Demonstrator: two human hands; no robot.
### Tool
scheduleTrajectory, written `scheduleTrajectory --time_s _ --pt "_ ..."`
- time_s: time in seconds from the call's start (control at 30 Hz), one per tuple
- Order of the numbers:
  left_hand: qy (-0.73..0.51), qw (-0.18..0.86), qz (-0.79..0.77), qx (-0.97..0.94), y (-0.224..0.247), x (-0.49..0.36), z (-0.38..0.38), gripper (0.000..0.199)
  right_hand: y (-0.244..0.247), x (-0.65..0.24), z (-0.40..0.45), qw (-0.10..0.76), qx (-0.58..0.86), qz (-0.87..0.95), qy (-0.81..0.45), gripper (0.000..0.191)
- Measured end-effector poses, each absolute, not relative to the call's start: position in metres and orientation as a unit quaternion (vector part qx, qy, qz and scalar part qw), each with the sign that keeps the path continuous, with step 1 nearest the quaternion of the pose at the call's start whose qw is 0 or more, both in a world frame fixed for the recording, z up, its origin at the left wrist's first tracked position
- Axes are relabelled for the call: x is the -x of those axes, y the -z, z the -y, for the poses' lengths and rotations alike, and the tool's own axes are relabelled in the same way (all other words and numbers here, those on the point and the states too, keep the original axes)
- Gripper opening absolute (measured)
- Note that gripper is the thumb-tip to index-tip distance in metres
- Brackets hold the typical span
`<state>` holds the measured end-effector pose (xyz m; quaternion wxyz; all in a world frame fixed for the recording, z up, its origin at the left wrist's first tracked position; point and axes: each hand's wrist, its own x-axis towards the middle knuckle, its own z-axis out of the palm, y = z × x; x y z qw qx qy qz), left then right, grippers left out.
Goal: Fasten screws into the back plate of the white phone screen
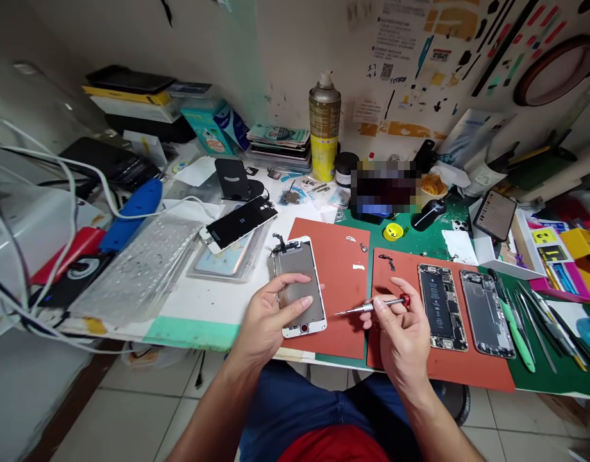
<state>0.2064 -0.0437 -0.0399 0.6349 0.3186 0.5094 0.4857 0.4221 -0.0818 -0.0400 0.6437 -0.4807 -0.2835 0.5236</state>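
My left hand [280, 305] grips a white-framed phone screen assembly [302, 263] by its left side, back plate up, thumb and fingers across it. A flex cable sticks out at its top, and a round home button shows at the bottom. In my right hand [401, 327] is a slim screwdriver [367, 307] with a red cap, its tip pointing left, just short of the screen's right edge. Right of that hand an opened phone body [442, 305] with battery lies on the red-brown mat [391, 359]. Beside it rests a second phone housing [487, 314].
Tweezers and a green pry tool [516, 337] lie at the right. A loose black screen [240, 223] rests on a plastic case at the left. Small parts and a yellow cap [393, 231] sit farther back, near a spray can [324, 128]. White cables [74, 192] hang at the left.
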Motion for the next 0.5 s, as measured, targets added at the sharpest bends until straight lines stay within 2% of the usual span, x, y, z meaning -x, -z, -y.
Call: scheduleTrajectory --time_s 0.37,0.5 --pt "-0.489 0.629 -0.502 -0.336 0.044 -0.207 0.046 0.083 0.04 -0.419 0.08 0.637 0.449 0.308 -0.546 0.045" --pt "-0.487 0.616 -0.508 -0.353 0.05 -0.205 0.046 0.086 0.04 -0.419 0.079 0.642 0.447 0.303 -0.545 0.044"
